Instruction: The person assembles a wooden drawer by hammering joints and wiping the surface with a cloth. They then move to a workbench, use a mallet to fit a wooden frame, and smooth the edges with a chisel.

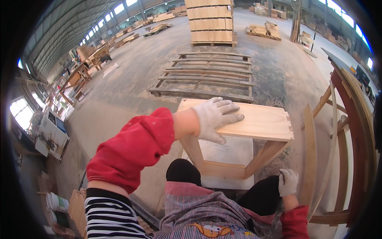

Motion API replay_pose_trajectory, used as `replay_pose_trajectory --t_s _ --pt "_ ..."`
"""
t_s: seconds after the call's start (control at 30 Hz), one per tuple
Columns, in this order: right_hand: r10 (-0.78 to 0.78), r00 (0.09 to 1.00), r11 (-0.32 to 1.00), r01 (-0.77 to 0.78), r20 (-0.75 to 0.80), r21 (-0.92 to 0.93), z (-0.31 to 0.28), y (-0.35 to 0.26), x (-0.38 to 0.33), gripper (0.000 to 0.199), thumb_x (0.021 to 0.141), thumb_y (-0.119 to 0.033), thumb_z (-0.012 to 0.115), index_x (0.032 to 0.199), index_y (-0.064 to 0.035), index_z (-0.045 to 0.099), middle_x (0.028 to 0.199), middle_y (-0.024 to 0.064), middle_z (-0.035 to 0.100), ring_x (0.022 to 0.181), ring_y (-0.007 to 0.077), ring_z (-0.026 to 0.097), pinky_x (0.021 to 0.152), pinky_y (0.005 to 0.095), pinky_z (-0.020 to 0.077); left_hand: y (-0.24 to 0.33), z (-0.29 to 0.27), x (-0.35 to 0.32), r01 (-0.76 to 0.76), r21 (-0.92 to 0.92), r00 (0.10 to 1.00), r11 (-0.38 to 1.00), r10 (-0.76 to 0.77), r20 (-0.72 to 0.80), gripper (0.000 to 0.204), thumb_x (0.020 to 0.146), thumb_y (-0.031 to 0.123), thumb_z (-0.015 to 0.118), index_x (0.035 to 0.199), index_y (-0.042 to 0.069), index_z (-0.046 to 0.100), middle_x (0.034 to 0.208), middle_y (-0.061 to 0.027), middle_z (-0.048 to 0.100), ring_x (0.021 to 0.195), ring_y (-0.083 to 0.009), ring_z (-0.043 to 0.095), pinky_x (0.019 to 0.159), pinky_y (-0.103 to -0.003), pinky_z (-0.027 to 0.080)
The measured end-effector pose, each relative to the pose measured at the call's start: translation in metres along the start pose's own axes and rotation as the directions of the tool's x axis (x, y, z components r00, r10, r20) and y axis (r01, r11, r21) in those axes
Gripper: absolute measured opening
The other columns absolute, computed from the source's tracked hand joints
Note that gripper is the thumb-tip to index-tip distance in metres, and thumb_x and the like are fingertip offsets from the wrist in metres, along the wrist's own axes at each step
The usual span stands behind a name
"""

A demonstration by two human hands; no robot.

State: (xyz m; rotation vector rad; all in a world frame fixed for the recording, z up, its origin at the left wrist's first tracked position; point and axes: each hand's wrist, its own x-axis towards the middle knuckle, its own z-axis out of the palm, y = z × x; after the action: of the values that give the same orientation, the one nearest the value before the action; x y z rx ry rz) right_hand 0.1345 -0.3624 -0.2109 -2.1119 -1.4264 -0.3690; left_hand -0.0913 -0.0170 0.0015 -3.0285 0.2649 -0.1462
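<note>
In front of me a pale wooden drawer frame stands on one side, its upper board level and its open middle facing me. Finger-like joints show at the board's right end. My left hand, in a whitish work glove with greyed fingertips, lies flat on that board with its fingers spread. By my right knee is my right hand, also gloved, its fingers curled closed. Whatever it may hold is hidden. Below the frame lies a light flat sheet on the floor.
A slatted wooden pallet lies beyond the frame, with a tall strapped lumber stack behind it. At the right stands a reddish-brown wooden bench with long boards leaning beside it. White buckets stand at lower left.
</note>
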Motion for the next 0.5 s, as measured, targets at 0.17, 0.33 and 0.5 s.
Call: replay_pose_trajectory --t_s 0.17,0.33,0.5 --pt "0.013 0.984 0.992 -0.035 0.179 0.118 0.023 0.02 0.016 0.017 0.072 -0.004 0.059 0.088 -0.0081 0.063 0.08 0.0136 0.058 0.083 0.0349 0.056 0.084 0.0455 0.0407 -0.016 0.008 0.013 -0.007 -0.087 0.999 0.996 0.011 0.044 0.084 0.074 0.047 0.067 0.142 0.009 0.036 0.146 -0.0226 0.032 0.133 -0.0432 0.032 0.11 -0.056 0.023" --pt "-0.061 0.914 0.974 -0.033 0.401 0.223 0.052 0.042 0.039 0.02 0.069 -0.01 0.059 0.088 -0.0085 0.065 0.085 0.0135 0.062 0.081 0.0382 0.057 0.077 0.0476 0.0423 -0.02 0.006 0.028 0.044 -0.238 0.994 0.97 -0.018 0.111 0.075 0.074 0.044 0.065 0.139 0.012 0.044 0.143 -0.0213 0.038 0.13 -0.0419 0.037 0.106 -0.059 0.024" --pt "0.0 0.854 0.942 -0.176 0.521 0.288 0.118 0.101 0.021 0.023 0.074 -0.026 0.06 0.088 -0.0106 0.068 0.086 0.0098 0.067 0.079 0.0305 0.063 0.069 0.0415 0.0482 -0.019 0.007 0.031 0.062 -0.329 0.997 0.942 -0.043 0.065 0.061 0.076 0.046 0.064 0.128 0.015 0.056 0.137 -0.0142 0.049 0.127 -0.0351 0.044 0.106 -0.053 0.025"
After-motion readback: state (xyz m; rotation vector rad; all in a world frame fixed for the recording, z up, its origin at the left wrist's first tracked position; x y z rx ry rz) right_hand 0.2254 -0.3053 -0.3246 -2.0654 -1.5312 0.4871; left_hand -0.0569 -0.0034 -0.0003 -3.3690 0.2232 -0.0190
